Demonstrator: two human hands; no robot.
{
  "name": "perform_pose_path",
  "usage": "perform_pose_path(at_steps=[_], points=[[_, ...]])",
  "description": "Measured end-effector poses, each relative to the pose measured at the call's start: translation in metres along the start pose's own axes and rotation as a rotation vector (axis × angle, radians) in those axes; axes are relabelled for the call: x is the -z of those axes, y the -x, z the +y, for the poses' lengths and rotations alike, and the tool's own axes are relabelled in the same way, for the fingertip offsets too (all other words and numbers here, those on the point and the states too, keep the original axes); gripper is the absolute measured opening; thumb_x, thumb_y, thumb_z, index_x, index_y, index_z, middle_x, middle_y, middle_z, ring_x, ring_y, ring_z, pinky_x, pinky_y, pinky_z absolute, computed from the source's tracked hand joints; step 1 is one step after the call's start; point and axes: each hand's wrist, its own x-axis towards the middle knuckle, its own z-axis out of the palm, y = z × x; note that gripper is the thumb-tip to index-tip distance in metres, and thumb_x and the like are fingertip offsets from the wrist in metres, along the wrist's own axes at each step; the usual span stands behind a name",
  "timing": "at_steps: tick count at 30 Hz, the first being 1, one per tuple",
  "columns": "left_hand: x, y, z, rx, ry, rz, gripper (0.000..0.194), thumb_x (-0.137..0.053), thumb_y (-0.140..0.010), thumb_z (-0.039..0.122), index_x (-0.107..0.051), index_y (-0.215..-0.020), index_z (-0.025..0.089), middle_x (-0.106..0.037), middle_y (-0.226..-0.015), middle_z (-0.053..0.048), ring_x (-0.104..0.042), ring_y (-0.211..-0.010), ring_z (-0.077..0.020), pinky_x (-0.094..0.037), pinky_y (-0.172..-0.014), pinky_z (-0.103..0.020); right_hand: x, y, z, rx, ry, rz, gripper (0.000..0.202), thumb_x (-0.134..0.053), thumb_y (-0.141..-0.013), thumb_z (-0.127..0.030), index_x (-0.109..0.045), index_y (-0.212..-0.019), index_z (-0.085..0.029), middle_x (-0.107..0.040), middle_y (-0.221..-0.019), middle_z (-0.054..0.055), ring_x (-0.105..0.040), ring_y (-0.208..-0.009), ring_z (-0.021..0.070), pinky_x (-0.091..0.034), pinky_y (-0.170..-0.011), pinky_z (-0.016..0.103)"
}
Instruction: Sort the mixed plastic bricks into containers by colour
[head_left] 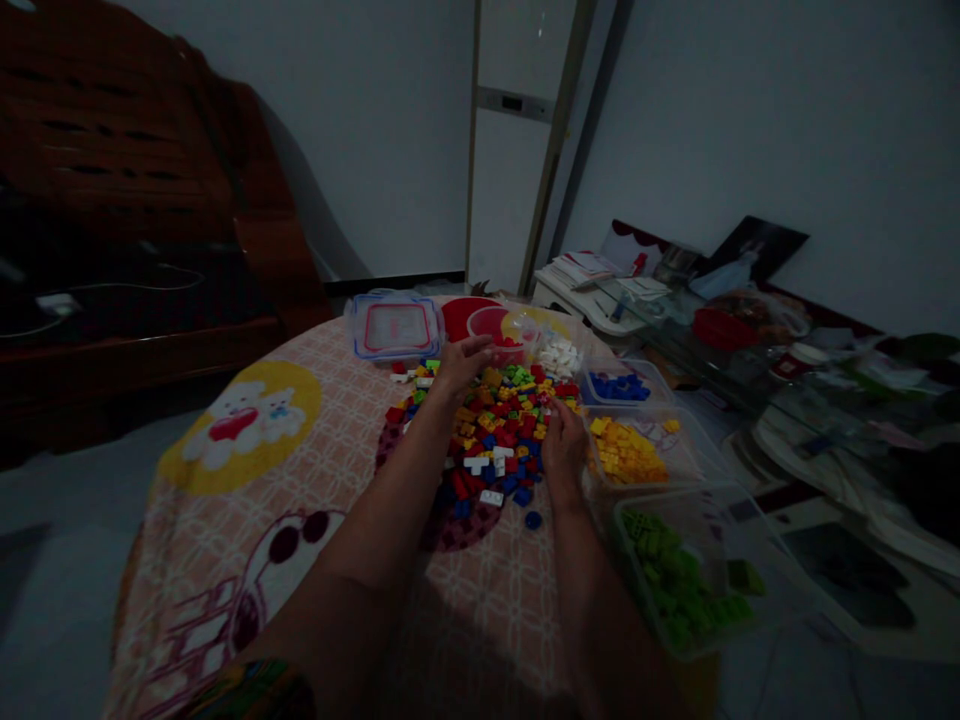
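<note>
Mixed toy bricks in red, yellow, blue, green and white lie in a loose heap on the round table. My left hand reaches over the heap's far side, fingers stretched towards a clear tub with red bricks; I see nothing held in it. At the right edge of the heap, my right hand has its fingers drawn together. What sits at those fingertips is too small and dark to name. Close by on the right, yellow bricks fill part of a clear container.
Other containers hold white bricks, blue bricks and green bricks. A clear lid with a blue rim rests at the far left. A patterned cloth covers the table. Cluttered glass shelving stands to the right.
</note>
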Motion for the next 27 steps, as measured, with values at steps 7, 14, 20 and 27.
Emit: perform_pose_path(at_steps=[7, 14, 20, 27], points=[[-0.006, 0.006, 0.001, -0.039, -0.385, -0.307, 0.022, -0.075, -0.066, 0.025, -0.076, -0.084, 0.011, -0.072, -0.069, -0.004, -0.064, -0.062, -0.0151, -0.053, -0.067, -0.028, 0.002, 0.0, -0.004, -0.027, 0.001, -0.019, 0.044, -0.037, -0.093, -0.029, -0.074, -0.113, -0.013, -0.075, -0.11, 0.014, -0.066, -0.105, 0.0238, -0.049, -0.098, 0.038], [-0.025, 0.018, 0.001, -0.201, -1.046, -0.687, 0.028, -0.069, -0.069, 0.015, -0.081, -0.094, 0.015, -0.077, -0.084, -0.003, -0.066, -0.074, -0.0162, -0.049, -0.073, -0.023, 0.001, 0.0, 0.0, -0.018, -0.008, -0.024, 0.045, -0.037, -0.094, -0.032, -0.073, -0.115, -0.014, -0.075, -0.113, 0.014, -0.065, -0.107, 0.024, -0.048, -0.098, 0.039], [-0.033, 0.024, -0.009, -0.334, -1.246, -0.902, 0.036, -0.061, -0.07, 0.007, -0.082, -0.096, 0.02, -0.078, -0.082, -0.003, -0.065, -0.073, -0.0158, -0.045, -0.072, -0.022, -0.001, -0.001, 0.002, -0.029, -0.023, -0.008, 0.044, -0.038, -0.092, -0.03, -0.074, -0.113, -0.015, -0.075, -0.11, 0.013, -0.065, -0.105, 0.0239, -0.048, -0.098, 0.038], [-0.033, 0.02, -0.017, -0.411, -1.22, -0.871, 0.038, -0.064, -0.07, 0.01, -0.082, -0.1, 0.023, -0.079, -0.09, -0.004, -0.065, -0.08, -0.0173, -0.045, -0.073, -0.023, 0.001, -0.001, 0.0, -0.023, -0.009, -0.029, 0.045, -0.038, -0.092, -0.03, -0.073, -0.115, -0.013, -0.074, -0.113, 0.015, -0.065, -0.106, 0.0242, -0.048, -0.098, 0.039]])
